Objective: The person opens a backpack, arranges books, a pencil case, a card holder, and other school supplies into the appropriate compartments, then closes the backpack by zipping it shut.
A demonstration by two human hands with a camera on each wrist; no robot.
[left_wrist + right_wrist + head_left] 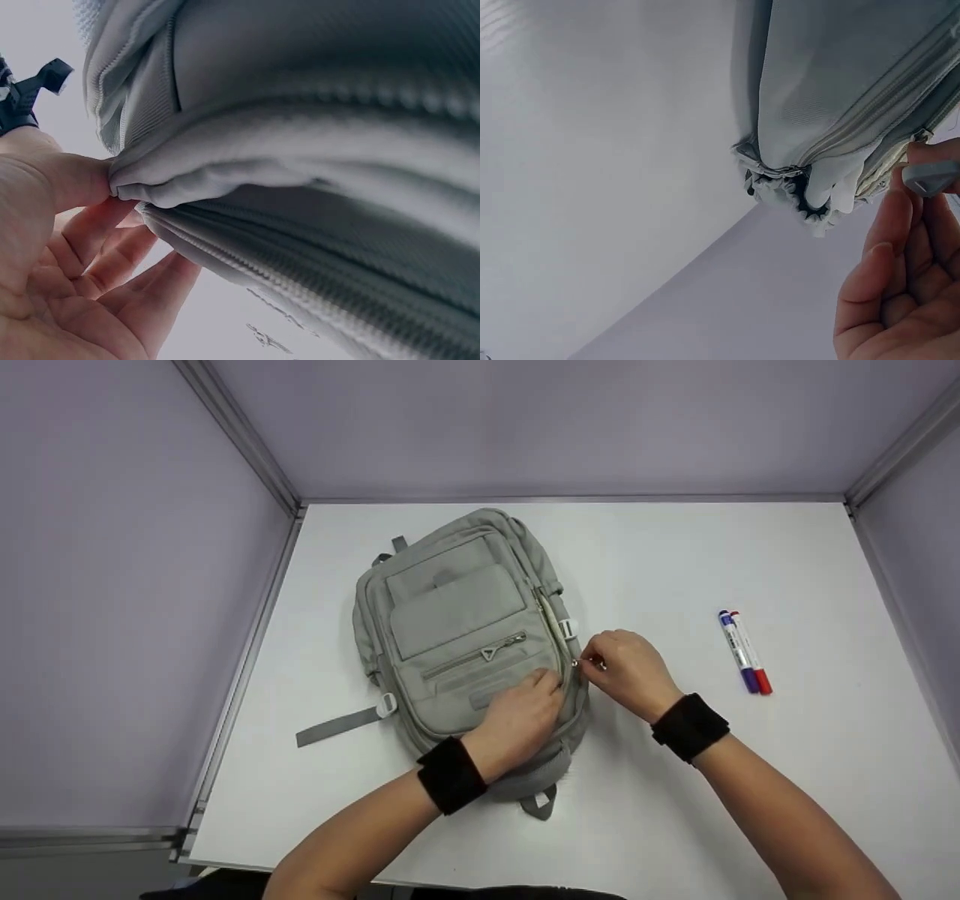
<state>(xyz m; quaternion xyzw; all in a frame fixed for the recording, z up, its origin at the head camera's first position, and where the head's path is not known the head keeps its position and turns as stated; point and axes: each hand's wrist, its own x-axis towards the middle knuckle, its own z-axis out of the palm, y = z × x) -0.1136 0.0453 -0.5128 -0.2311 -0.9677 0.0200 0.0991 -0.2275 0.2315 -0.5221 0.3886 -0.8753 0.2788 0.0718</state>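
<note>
Right hand [630,671] pinches a small grey zip pull [932,180] | left hand [521,720], just beside, pinches the edge of a grey fabric backpack [459,619], likely bracing against tugging | backpack lies beneath, extending leftward | purple-and-red-capped white markers [741,652] rightward, apart

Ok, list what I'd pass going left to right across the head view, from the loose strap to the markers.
Loose grey strap → grey backpack → right hand → blue-purple marker → red marker.
</note>
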